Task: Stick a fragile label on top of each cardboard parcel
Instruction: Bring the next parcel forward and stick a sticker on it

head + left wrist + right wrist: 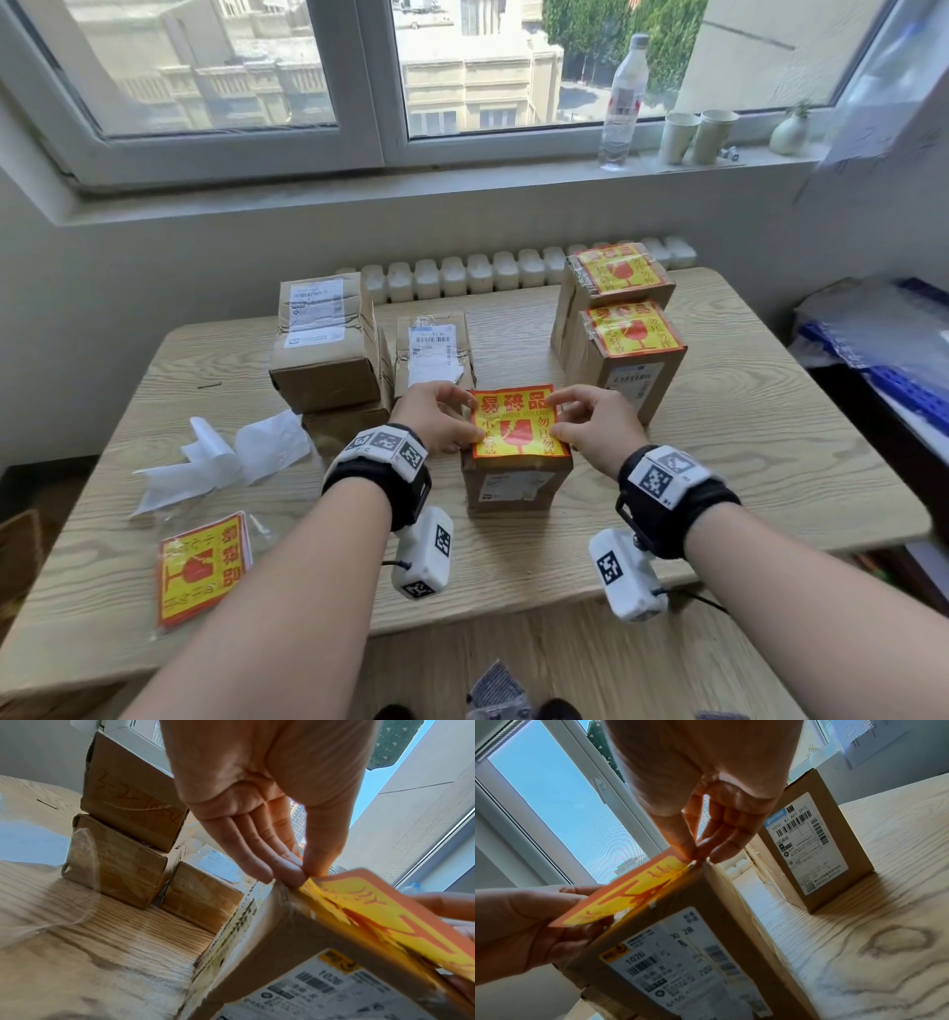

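A red-and-yellow fragile label (518, 424) lies over the top of the cardboard parcel (516, 485) at the table's middle front. My left hand (470, 419) pinches its left edge and my right hand (560, 417) pinches its right edge. In the right wrist view the label (628, 894) slants: its right corner meets the parcel (680, 943) under my right fingertips (693, 850), and its left side is held up by my left hand (526, 914). In the left wrist view my fingers (282, 870) grip the label (372, 919) above the parcel (295, 943).
Two parcels at back right, one (634, 334) in front of the other (619, 272), carry fragile labels. Unlabelled parcels stand at back left (323, 339) and centre (434, 349). A stack of labels (203, 570) and peeled backing papers (226, 457) lie on the wooden table (770, 462) at left.
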The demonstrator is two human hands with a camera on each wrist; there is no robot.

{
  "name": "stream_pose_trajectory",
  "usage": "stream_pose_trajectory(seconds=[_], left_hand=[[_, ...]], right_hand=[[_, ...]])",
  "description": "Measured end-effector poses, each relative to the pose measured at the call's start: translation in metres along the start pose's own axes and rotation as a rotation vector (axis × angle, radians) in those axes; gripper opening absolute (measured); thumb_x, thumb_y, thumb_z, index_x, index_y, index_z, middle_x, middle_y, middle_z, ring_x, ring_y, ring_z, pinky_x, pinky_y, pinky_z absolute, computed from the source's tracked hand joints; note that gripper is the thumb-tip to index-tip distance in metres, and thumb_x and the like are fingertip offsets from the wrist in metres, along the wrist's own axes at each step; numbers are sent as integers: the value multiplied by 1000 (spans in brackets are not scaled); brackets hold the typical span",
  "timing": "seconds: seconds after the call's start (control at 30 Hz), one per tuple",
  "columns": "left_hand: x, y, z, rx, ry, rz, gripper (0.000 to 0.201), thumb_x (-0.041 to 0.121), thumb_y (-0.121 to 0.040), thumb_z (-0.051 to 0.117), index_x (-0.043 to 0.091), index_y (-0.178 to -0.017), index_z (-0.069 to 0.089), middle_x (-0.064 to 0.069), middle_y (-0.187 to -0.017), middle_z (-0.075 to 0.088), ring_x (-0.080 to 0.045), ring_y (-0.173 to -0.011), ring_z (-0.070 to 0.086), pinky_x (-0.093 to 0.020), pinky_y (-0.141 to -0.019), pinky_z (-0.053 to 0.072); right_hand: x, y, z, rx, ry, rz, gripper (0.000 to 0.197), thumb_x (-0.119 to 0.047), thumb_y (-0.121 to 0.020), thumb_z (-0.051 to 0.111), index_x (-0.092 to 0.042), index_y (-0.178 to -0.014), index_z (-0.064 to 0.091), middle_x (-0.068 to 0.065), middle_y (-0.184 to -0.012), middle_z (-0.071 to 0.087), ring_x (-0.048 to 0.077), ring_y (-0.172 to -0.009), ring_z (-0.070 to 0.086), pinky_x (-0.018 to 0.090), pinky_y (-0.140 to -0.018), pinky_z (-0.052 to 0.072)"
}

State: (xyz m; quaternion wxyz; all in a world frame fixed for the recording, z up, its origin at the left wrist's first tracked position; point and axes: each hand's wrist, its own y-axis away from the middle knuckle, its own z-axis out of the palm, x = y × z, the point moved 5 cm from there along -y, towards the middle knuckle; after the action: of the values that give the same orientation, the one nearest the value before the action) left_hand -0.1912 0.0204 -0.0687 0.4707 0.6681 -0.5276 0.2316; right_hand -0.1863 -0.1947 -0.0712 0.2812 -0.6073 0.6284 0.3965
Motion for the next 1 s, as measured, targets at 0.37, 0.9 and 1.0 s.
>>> stream_pose_trajectory(seconds=[0.37, 0.9, 1.0], left_hand=[[9, 1, 3, 41, -207, 51, 44, 18, -62, 87, 23, -101, 68, 2, -83, 62, -15, -70, 64, -37, -68, 62], [8, -1, 9, -64, -530, 133, 99, 42, -55, 89, 45, -141, 39, 3, -134, 50, -17, -120, 49, -30, -99, 42], [0, 2, 5, -111, -550, 52, 115, 44, -53, 89, 45, -147, 23, -8, -138, 46, -23, -122, 49, -35, -98, 46]], right_hand=[[-7, 1, 3, -31, 133, -38, 32, -10, -77, 74, -27, -103, 67, -5, -76, 60, 12, -74, 61, 25, -66, 53], [-7, 1, 6, -321, 727, 74, 120, -71, -52, 77, -50, -147, 7, 10, -132, 42, 29, -121, 50, 43, -93, 46], [-5, 3, 5, -328, 694, 80, 124, -67, -51, 80, -47, -148, 5, 10, -139, 43, 29, -123, 50, 44, -97, 47]])
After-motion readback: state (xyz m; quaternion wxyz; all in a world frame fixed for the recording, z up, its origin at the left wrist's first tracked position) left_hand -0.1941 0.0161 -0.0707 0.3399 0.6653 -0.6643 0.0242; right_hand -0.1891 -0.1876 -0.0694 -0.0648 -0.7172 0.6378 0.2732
